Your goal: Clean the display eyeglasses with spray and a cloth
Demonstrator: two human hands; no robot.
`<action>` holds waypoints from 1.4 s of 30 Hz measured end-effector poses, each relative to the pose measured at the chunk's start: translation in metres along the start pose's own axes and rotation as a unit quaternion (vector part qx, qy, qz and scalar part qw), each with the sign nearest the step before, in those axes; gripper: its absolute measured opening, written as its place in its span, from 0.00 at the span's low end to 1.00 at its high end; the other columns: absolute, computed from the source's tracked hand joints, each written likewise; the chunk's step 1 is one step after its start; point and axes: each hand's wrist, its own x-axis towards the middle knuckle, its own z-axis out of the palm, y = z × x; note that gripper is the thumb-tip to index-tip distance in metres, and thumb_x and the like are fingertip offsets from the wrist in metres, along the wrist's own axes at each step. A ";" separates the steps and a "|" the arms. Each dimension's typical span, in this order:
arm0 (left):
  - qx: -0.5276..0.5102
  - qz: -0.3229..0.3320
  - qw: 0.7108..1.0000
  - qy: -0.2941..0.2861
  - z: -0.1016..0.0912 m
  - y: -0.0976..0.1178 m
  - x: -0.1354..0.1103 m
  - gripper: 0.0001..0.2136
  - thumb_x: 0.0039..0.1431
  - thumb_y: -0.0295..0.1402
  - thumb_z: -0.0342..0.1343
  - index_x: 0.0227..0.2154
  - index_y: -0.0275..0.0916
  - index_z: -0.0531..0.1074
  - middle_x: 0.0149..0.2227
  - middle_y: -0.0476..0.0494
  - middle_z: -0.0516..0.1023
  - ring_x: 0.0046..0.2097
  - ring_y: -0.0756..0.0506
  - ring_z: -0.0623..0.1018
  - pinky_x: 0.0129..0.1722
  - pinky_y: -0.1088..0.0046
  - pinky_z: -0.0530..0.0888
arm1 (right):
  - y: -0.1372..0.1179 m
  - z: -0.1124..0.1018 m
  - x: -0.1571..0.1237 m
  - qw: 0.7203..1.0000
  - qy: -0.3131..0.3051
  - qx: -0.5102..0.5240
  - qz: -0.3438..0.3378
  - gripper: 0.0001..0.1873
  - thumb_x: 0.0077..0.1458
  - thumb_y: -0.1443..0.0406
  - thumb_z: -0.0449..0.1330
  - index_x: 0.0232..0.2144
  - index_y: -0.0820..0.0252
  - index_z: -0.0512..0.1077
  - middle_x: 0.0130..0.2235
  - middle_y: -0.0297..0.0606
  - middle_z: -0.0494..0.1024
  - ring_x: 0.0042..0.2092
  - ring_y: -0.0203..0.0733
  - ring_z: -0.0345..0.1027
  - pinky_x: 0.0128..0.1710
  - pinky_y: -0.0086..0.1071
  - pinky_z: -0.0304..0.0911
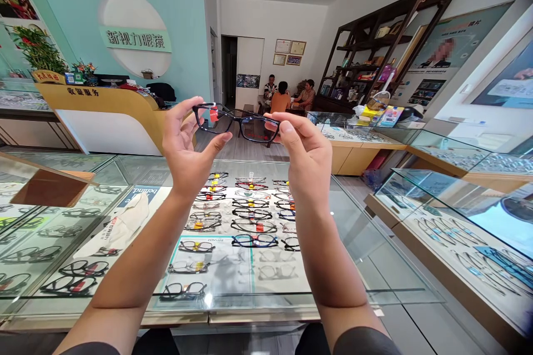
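Observation:
A pair of black-framed eyeglasses (236, 118) is held up in front of me, above the glass display counter (291, 302). An orange-red sticker (214, 115) shows near its left lens. My left hand (189, 141) grips the left end of the frame between thumb and fingers. At the other end, my right hand (306, 150) pinches the frame's right corner. Below the hands, rows of eyeglasses (251, 214) lie in the counter, several with yellow or red stickers. A white cloth (120, 227) with printing lies to the left of them.
A wooden-coloured board (48, 180) juts in at the left. More glass cases (458, 238) with eyeglasses stand to the right. Behind are a yellow service desk (104, 116), a dark shelf (366, 61) and several seated people (282, 99) around a table.

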 end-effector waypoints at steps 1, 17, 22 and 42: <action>-0.002 0.003 1.000 0.003 0.000 -0.003 0.000 0.44 0.50 0.65 0.75 0.67 0.56 0.69 0.67 0.39 0.73 0.71 0.29 0.76 0.72 0.43 0.75 | 0.000 0.001 0.000 1.000 -0.001 0.019 0.004 0.15 0.73 0.51 0.63 0.52 0.48 0.84 0.54 0.38 0.88 0.56 0.46 0.84 0.62 0.46 0.78; -0.074 0.011 0.997 -0.015 0.003 -0.003 -0.003 0.39 0.57 0.59 0.74 0.67 0.59 0.67 0.65 0.39 0.73 0.67 0.34 0.79 0.66 0.49 0.81 | 0.008 0.000 0.003 1.000 0.008 0.019 0.023 0.14 0.73 0.51 0.62 0.48 0.50 0.82 0.49 0.37 0.87 0.53 0.44 0.81 0.59 0.44 0.77; -0.106 -0.007 0.994 -0.015 0.004 -0.003 -0.003 0.39 0.58 0.59 0.74 0.67 0.54 0.66 0.61 0.40 0.76 0.65 0.35 0.81 0.68 0.50 0.80 | 0.007 -0.001 0.003 0.999 0.006 -0.012 0.031 0.13 0.73 0.54 0.61 0.46 0.51 0.82 0.46 0.36 0.86 0.50 0.43 0.79 0.56 0.43 0.76; -0.149 -0.001 0.974 -0.169 -0.001 0.011 0.001 0.37 0.59 0.48 0.77 0.68 0.50 0.70 0.60 0.39 0.76 0.62 0.37 0.80 0.61 0.57 0.85 | 0.000 -0.006 0.009 0.970 -0.181 0.033 0.159 0.11 0.63 0.54 0.71 0.35 0.55 0.83 0.37 0.34 0.86 0.41 0.39 0.78 0.46 0.38 0.73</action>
